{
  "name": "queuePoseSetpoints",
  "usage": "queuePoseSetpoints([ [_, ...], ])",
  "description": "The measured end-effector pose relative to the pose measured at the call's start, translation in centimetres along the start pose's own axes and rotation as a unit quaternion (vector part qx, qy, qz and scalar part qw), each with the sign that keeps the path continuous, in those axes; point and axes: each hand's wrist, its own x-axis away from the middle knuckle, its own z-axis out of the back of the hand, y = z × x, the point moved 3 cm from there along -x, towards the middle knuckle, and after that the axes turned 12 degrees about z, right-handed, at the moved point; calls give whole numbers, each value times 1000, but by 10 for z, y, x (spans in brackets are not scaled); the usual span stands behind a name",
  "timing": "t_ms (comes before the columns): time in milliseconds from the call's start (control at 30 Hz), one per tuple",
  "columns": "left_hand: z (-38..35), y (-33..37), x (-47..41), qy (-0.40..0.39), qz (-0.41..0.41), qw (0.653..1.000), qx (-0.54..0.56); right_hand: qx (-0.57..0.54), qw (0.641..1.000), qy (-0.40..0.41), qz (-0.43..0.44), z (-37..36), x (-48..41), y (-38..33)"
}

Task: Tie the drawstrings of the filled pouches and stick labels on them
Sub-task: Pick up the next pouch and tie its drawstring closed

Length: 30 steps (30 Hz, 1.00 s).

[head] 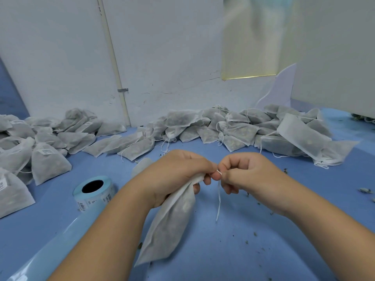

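Between pouch heaps (239,126), left hand (178,171) gripping pouch (168,226), right hand (245,171) pinching drawstring (219,197)

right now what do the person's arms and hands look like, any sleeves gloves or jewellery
Both arms are bare as far as the frame shows. The left forearm and right forearm have no sleeve in view. The left hand and right hand wear no gloves, and no watch, bracelet or ring is visible.
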Motion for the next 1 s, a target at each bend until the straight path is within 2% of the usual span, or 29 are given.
queuePoseSetpoints([
  [367, 4, -4, 0, 74, 26, 994, -74, 22, 998, -53, -23, 2, 0, 7],
  [467, 4, -4, 2, 94, 15, 992, -88, 2, 999, -25, -29, 1, -1, 10],
  [567, 4, -4, 0, 121, -4, 990, -73, -51, 998, 36, -17, 2, -3, 12],
  [733, 1, -4, -2, 128, -29, 989, -68, -64, 993, 98, -22, 2, -4, 12],
  [867, -1, -3, -4, 136, -40, 986, -88, -26, 994, 109, -19, 1, -4, 9],
  [1000, -2, -3, -7, 152, -47, 983, -89, 99, 987, 126, 1, 0, -4, 7],
])
